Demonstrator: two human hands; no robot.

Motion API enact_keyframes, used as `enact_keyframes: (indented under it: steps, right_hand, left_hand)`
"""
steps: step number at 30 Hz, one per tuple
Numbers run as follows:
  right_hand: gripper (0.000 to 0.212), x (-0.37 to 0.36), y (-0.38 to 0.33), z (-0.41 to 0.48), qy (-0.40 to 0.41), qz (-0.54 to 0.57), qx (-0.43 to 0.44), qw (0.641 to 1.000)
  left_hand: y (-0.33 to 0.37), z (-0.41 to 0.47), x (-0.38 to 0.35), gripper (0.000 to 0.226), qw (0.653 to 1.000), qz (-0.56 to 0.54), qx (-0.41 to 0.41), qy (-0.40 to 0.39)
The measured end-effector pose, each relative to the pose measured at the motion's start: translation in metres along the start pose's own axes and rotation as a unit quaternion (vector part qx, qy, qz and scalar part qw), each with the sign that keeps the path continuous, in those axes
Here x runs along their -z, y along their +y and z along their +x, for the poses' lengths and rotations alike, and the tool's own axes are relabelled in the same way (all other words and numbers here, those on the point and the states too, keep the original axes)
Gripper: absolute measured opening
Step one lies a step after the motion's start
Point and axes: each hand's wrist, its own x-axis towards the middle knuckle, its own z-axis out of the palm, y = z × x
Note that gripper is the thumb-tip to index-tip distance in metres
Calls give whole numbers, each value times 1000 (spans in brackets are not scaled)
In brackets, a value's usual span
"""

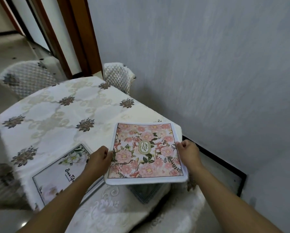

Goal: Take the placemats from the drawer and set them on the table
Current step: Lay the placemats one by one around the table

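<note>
head-worn view, looking forward and down, close over table (60, 113) corner, wall (208, 64) beyond

I'm holding a white-bordered placemat (145, 153) printed with pink flowers, green leaves and a gold oval emblem. The other placemat (60, 174) is showing white blooms inside a dark line border. The tablecloth (56, 106) is wearing cream with grey-brown floral medallions.

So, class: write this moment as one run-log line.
left hand: grips pink floral placemat | right hand: grips opposite edge | white floral placemat: lies on table
</note>
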Motion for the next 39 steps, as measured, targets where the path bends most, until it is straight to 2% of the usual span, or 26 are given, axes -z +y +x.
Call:
enact_keyframes:
  steps: [9,17,22,31,39]
  right_hand:
    - [33,32,22,108,-38,-17,31,999]
    - [32,67,47,255,-143,-27,105,984]
    - [34,78,37,309,-202,-47,144,968]
    - [34,53,-11,337,-253,-55,188,947]
    - [35,54,-39,390,-224,-75,235,943]
  left_hand:
    - [70,36,-59,30,999,-30,44,10]
    - [159,52,-142,32,990,9,126,65]
    - [205,52,-155,31,981,8,168,95]
    - [215,67,-137,34,961,-20,225,160]
    - [222,117,-154,35,957,-93,226,158]
